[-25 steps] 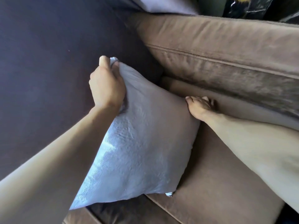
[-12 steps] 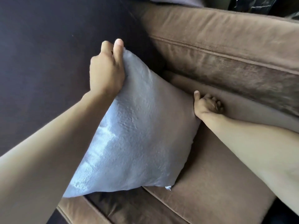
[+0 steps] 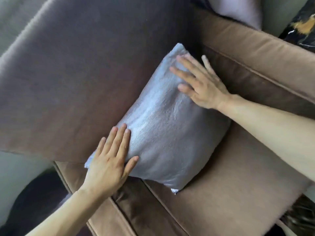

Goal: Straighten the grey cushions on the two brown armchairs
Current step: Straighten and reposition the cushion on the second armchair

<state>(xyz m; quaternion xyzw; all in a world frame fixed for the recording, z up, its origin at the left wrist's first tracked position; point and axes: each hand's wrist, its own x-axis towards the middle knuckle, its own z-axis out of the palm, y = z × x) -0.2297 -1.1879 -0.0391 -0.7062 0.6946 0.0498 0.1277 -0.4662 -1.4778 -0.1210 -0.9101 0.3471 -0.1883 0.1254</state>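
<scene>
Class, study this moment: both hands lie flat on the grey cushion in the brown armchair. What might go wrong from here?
1. The grey cushion leans tilted against the backrest; it may slump once the open left hand and right hand lift.
2. Its lower corner juts over the seat, so pressing may push it further askew.

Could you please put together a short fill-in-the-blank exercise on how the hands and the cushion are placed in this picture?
1. Both hands lie ____ on the grey cushion, fingers spread.
2. The cushion leans against the armchair's ____.
3. The right hand is near the cushion's ____ corner.
4. The left hand presses at the cushion's ____ end, by the seat's front edge.

Missing words: flat; backrest; upper; lower
</scene>
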